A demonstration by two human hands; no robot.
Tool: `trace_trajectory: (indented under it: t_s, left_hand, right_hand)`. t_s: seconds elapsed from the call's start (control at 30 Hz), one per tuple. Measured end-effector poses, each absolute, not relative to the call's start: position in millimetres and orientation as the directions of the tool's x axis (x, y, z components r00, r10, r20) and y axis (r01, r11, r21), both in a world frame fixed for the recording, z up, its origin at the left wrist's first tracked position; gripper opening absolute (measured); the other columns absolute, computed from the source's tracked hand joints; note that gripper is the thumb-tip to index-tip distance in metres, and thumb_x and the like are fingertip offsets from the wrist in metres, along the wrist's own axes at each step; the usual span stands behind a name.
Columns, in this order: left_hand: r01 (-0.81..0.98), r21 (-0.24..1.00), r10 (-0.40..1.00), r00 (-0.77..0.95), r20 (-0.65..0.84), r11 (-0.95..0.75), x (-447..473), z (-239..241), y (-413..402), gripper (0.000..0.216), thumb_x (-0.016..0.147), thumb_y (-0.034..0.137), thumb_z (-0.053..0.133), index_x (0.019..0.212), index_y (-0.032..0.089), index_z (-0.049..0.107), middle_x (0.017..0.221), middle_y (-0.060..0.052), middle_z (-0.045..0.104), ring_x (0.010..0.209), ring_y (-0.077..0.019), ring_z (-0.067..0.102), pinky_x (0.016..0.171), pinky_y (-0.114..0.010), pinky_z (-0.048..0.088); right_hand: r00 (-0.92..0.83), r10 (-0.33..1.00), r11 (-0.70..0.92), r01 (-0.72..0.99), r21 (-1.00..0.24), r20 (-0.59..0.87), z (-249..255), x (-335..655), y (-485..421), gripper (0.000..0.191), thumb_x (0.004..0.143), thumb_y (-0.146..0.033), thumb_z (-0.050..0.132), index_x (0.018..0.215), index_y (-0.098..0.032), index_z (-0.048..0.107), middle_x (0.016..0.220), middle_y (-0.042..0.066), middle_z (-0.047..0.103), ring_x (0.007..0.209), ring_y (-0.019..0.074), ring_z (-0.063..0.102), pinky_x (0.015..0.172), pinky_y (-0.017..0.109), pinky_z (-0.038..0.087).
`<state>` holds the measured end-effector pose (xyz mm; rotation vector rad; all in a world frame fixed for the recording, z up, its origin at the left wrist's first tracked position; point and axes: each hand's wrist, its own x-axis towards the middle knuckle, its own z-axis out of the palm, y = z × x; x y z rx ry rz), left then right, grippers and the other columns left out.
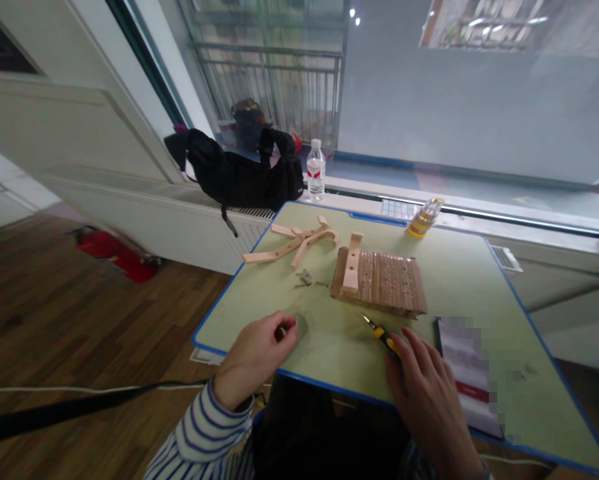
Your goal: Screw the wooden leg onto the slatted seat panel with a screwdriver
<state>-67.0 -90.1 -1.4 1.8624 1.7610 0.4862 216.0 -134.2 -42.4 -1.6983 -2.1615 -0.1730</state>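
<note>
My right hand [427, 383] lies low over the table's near side, its fingers round the yellow and black handle of a screwdriver [379, 332] whose tip points away to the left. My left hand [262, 343] hovers by the front edge, thumb and fingers pinched together; whatever they hold is too small to make out. Beyond the screwdriver sits a brown corrugated cardboard block [389, 283], and a light wooden piece [352, 260] with holes lies across its left end. Several small screws [304, 280] are scattered left of the block. Behind them rest curved wooden pieces [299, 243], partly overlapping.
The pale green table [324, 353] has a blue edge. A partly blurred flat device or booklet [467, 380] lies right of my right hand. At the back are a bottle of yellow liquid [423, 219], a water bottle [315, 172] and a black bag [249, 173].
</note>
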Motion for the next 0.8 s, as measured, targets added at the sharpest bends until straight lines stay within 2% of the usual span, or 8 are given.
trace_trajectory:
  t_s: [0.13, 0.27, 0.4, 0.53, 0.67, 0.8]
  left_hand:
    - [0.564, 0.825, 0.997, 0.044, -0.071, 0.034, -55, 5, -90, 0.026, 0.08, 0.041, 0.055, 0.083, 0.017, 0.064, 0.071, -0.001, 0.064, 0.061, -0.0133, 0.054, 0.057, -0.024, 0.041]
    - [0.197, 0.971, 0.99, 0.002, -0.141, 0.138, -35, 14, -91, 0.027, 0.074, 0.04, 0.064, 0.082, 0.014, 0.067, 0.064, 0.0, 0.059, 0.056, -0.0104, 0.048, 0.052, -0.022, 0.038]
    - [-0.104, 0.96, 0.965, 0.069, -0.254, 0.26, -12, 18, -95, 0.028, 0.072, 0.041, 0.069, 0.073, 0.012, 0.067, 0.054, 0.003, 0.047, 0.05, -0.0065, 0.037, 0.046, -0.019, 0.027]
    - [-0.326, 0.887, 0.945, 0.13, -0.301, 0.328, 4, 20, -98, 0.03, 0.073, 0.039, 0.07, 0.063, 0.012, 0.061, 0.053, 0.005, 0.04, 0.049, -0.0047, 0.032, 0.045, -0.018, 0.024]
    - [-0.407, 0.842, 0.935, 0.171, -0.312, 0.355, 12, 22, -99, 0.027, 0.073, 0.035, 0.071, 0.066, 0.012, 0.062, 0.055, 0.005, 0.041, 0.05, -0.0043, 0.031, 0.046, -0.018, 0.023]
    - [-0.387, 0.856, 0.938, 0.176, -0.297, 0.344, 15, 25, -98, 0.029, 0.074, 0.036, 0.07, 0.064, 0.012, 0.061, 0.053, 0.005, 0.041, 0.05, -0.0047, 0.032, 0.046, -0.018, 0.024]
  right_hand:
    - [-0.215, 0.873, 0.334, 0.918, -0.213, 0.438, -34, 210, -133, 0.032, 0.088, -0.027, 0.05, 0.118, -0.016, 0.053, 0.124, 0.013, 0.058, 0.111, 0.0258, 0.054, 0.09, 0.042, 0.043]
    - [-0.219, 0.857, 0.419, 0.824, -0.382, 0.467, -19, 195, -132, 0.027, 0.088, -0.023, 0.051, 0.114, -0.02, 0.054, 0.116, 0.009, 0.063, 0.106, 0.0215, 0.057, 0.089, 0.038, 0.046]
    - [-0.173, 0.863, 0.449, 0.691, -0.566, 0.474, 0, 174, -128, 0.023, 0.087, -0.022, 0.053, 0.11, -0.023, 0.055, 0.109, 0.005, 0.065, 0.101, 0.0175, 0.06, 0.088, 0.034, 0.048]
    - [-0.112, 0.88, 0.434, 0.586, -0.684, 0.462, 16, 156, -121, 0.021, 0.086, -0.022, 0.056, 0.107, -0.023, 0.057, 0.095, 0.002, 0.068, 0.088, 0.015, 0.063, 0.08, 0.03, 0.05]
    - [-0.088, 0.871, 0.45, 0.537, -0.713, 0.483, 20, 148, -117, 0.021, 0.085, -0.02, 0.058, 0.105, -0.024, 0.059, 0.095, 0.001, 0.068, 0.088, 0.0146, 0.063, 0.079, 0.029, 0.05]
    - [-0.063, 0.856, 0.463, 0.537, -0.705, 0.513, 21, 147, -116, 0.017, 0.086, -0.018, 0.056, 0.102, -0.023, 0.06, 0.095, 0.002, 0.069, 0.087, 0.0139, 0.064, 0.079, 0.027, 0.05]
